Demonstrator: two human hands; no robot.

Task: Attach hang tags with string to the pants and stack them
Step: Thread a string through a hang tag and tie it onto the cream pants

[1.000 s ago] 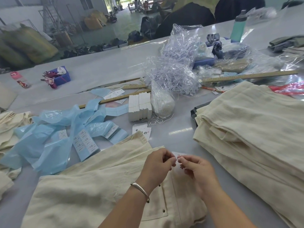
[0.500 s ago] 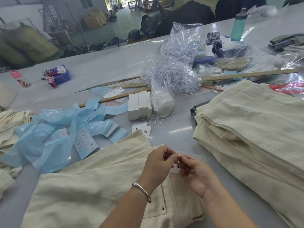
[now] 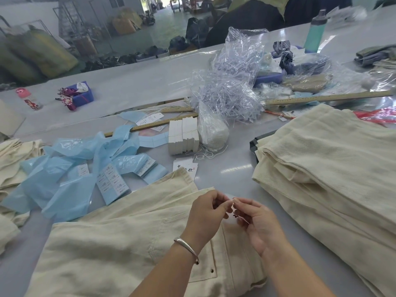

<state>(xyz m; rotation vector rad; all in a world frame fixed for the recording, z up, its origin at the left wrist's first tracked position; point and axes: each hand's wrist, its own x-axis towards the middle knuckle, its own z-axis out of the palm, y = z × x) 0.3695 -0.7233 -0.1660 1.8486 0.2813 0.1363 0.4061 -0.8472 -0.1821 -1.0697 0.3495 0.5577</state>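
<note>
cream pants [image 3: 120, 243] lay flat on the grey table [image 3: 231, 168]. above them, the left hand [image 3: 206, 213] and right hand [image 3: 257, 221] met fingertip to fingertip, pinching something small, probably string. a stack of folded pants [image 3: 334, 176] sat to the right.

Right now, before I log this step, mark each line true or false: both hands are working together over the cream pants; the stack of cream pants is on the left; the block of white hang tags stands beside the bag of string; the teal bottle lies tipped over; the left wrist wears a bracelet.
1. Left hand and right hand meet fingertip to fingertip over the flat cream pants. True.
2. The stack of folded cream pants is on the left. False: right.
3. The block of white hang tags stands beside the clear bag of white string. True.
4. The teal bottle lies tipped over. False: upright.
5. A silver bracelet is on the left wrist. True.
</note>
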